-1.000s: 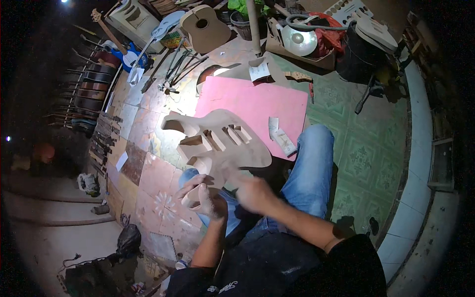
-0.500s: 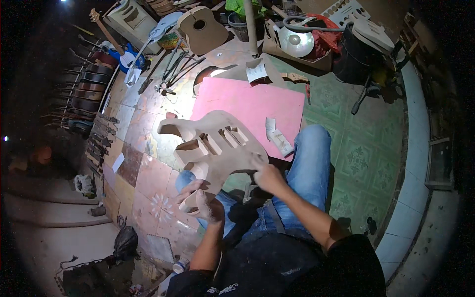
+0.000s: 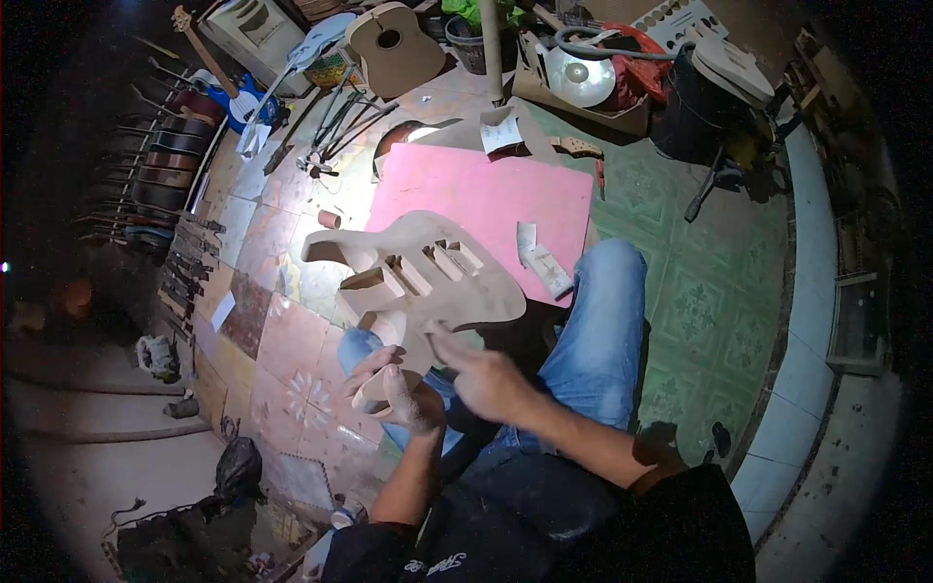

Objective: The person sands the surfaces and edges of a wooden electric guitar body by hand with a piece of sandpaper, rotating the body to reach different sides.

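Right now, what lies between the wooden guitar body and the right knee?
The head view shows part of the pink sheet, with a pale folded piece on it.

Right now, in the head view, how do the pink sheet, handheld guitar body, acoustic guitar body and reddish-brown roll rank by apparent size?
1. Pink sheet and handheld guitar body: too close to rank; the latter overlaps the former.
2. Acoustic guitar body, farther back.
3. Reddish-brown roll.
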The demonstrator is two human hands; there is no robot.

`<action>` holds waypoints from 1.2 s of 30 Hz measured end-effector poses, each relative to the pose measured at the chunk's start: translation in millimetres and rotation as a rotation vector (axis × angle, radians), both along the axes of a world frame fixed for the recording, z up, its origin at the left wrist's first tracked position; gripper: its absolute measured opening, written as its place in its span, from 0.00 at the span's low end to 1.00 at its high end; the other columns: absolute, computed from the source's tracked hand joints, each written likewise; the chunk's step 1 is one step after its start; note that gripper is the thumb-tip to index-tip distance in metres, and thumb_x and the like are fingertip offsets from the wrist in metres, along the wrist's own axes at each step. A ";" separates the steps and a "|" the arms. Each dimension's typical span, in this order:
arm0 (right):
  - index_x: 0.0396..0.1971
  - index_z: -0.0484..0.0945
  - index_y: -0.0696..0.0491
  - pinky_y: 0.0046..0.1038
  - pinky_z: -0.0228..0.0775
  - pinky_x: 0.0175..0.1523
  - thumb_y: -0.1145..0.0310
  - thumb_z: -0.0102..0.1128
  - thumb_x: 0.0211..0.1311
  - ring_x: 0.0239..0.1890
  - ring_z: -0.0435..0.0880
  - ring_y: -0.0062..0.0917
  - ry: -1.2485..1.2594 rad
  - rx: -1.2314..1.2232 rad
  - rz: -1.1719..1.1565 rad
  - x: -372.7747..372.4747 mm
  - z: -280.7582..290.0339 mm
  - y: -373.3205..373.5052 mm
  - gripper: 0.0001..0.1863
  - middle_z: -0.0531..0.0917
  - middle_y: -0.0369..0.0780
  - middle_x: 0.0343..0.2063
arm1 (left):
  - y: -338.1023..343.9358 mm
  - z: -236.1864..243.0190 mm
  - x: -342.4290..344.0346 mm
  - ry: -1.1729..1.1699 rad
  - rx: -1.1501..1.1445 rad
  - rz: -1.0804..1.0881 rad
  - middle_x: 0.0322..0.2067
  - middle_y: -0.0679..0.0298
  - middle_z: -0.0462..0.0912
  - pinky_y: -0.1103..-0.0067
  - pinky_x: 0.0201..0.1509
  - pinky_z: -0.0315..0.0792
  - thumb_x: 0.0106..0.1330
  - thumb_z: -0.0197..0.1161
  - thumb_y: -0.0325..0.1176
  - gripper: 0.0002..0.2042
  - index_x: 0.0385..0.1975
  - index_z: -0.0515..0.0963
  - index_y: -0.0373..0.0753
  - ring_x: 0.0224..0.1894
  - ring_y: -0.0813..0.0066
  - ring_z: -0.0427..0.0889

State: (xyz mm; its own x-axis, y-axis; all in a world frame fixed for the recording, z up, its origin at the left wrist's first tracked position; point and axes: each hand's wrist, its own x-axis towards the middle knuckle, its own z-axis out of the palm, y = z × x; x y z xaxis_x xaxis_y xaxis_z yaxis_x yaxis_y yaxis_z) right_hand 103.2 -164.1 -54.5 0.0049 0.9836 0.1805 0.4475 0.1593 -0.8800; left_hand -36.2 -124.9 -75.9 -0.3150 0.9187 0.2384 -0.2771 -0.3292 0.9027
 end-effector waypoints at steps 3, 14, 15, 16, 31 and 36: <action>0.70 0.65 0.55 0.41 0.79 0.56 0.78 0.48 0.58 0.55 0.82 0.48 -0.141 -0.291 -0.141 39.3 -48.9 5.7 0.34 0.69 0.53 0.67 | 5.5 6.6 7.6 0.115 0.132 0.016 0.44 0.59 0.75 0.74 0.58 0.68 0.69 0.58 0.36 0.13 0.45 0.74 0.33 0.49 0.69 0.75; 0.68 0.70 0.51 0.42 0.79 0.53 0.80 0.50 0.54 0.55 0.83 0.45 0.009 0.084 -0.111 13.6 -22.3 16.6 0.36 0.69 0.53 0.67 | 11.0 44.6 19.9 -0.018 0.207 0.038 0.37 0.59 0.73 0.66 0.57 0.71 0.80 0.39 0.55 0.21 0.42 0.65 0.40 0.45 0.63 0.75; 0.68 0.70 0.51 0.42 0.79 0.53 0.80 0.50 0.54 0.55 0.83 0.45 0.012 0.086 -0.104 10.6 -21.5 11.7 0.36 0.69 0.53 0.67 | 9.9 45.8 20.6 -0.112 0.103 0.046 0.36 0.57 0.73 0.65 0.58 0.70 0.80 0.36 0.57 0.24 0.42 0.65 0.39 0.46 0.61 0.74; 0.68 0.69 0.51 0.41 0.79 0.53 0.80 0.50 0.54 0.56 0.81 0.44 0.010 0.011 -0.008 2.1 2.6 7.3 0.36 0.68 0.53 0.68 | 10.9 41.6 19.3 -0.046 0.157 0.067 0.35 0.56 0.75 0.65 0.59 0.70 0.80 0.34 0.58 0.25 0.43 0.65 0.39 0.45 0.61 0.76; 0.66 0.72 0.49 0.37 0.83 0.37 0.80 0.55 0.53 0.36 0.89 0.40 -0.140 0.317 0.101 -26.1 34.5 -26.2 0.35 0.74 0.51 0.64 | -3.2 58.5 -4.2 0.137 -0.018 -0.294 0.58 0.53 0.74 0.66 0.66 0.67 0.78 0.44 0.59 0.26 0.56 0.69 0.40 0.55 0.63 0.75; 0.59 0.78 0.52 0.36 0.81 0.34 0.79 0.57 0.52 0.29 0.88 0.34 -0.109 0.192 -0.169 -18.5 26.4 -14.3 0.30 0.76 0.50 0.63 | 0.7 59.6 8.4 0.061 -0.029 -0.266 0.65 0.52 0.69 0.63 0.73 0.62 0.75 0.44 0.62 0.31 0.61 0.66 0.38 0.67 0.61 0.68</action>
